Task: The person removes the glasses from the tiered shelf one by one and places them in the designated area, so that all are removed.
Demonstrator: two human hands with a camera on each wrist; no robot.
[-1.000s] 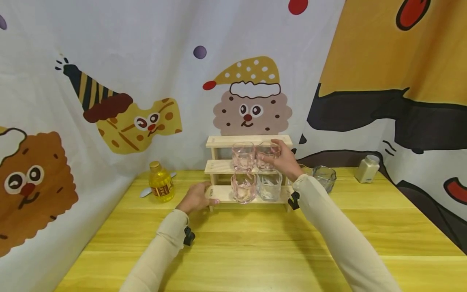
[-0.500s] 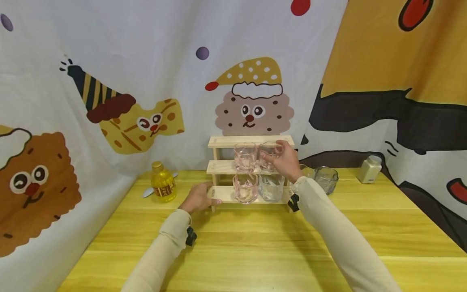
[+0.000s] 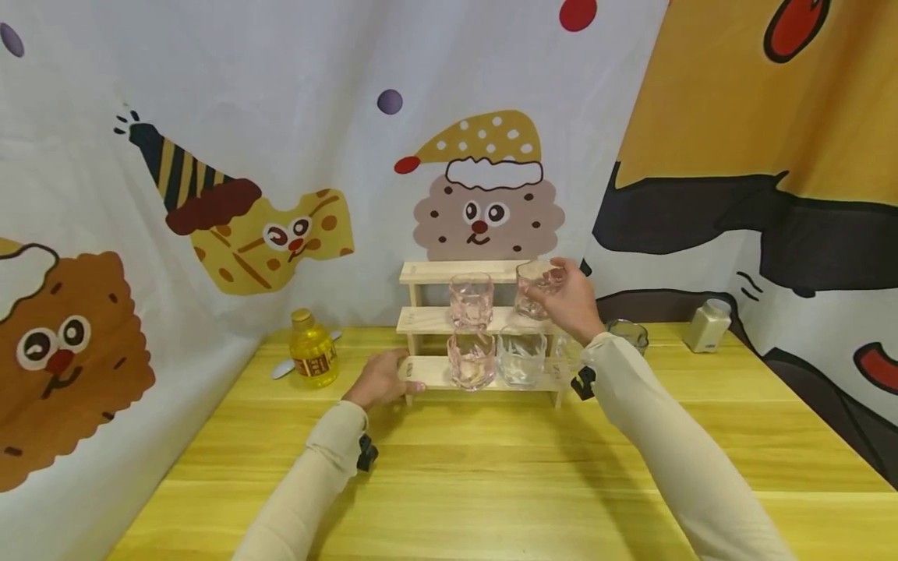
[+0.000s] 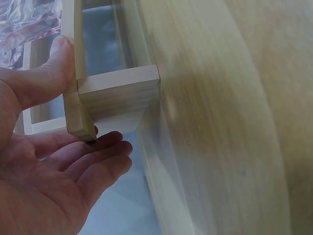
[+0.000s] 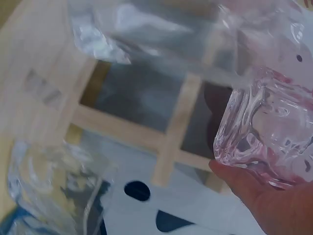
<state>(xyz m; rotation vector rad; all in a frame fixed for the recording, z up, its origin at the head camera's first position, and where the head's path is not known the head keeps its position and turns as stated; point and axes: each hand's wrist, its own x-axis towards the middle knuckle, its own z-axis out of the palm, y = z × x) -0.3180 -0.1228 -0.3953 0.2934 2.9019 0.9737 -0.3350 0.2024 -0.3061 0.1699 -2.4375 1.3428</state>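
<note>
A person in cream sleeves works at a three-tier wooden rack on a yellow wood-grain table. At the rack's 2 o'clock, by the middle shelf, the right grip, a bare hand, is closed around a pink-tinted glass, slightly tilted; whether its base touches the shelf cannot be told. At the rack's 8 o'clock, the left grip holds the end of the lowest shelf between thumb and fingers. At the held glass's 9 o'clock, a second pink glass stands on the middle shelf. Below it, at 6 o'clock, a third pink glass stands on the lowest shelf, a clear glass just beside it at 3 o'clock. Farther out at the rack's 3 o'clock are a grey-tinted glass, partly behind the sleeve, and a pale-capped jar. At 9 o'clock stands a bottle of yellow liquid, partly hiding a spoon.
</note>
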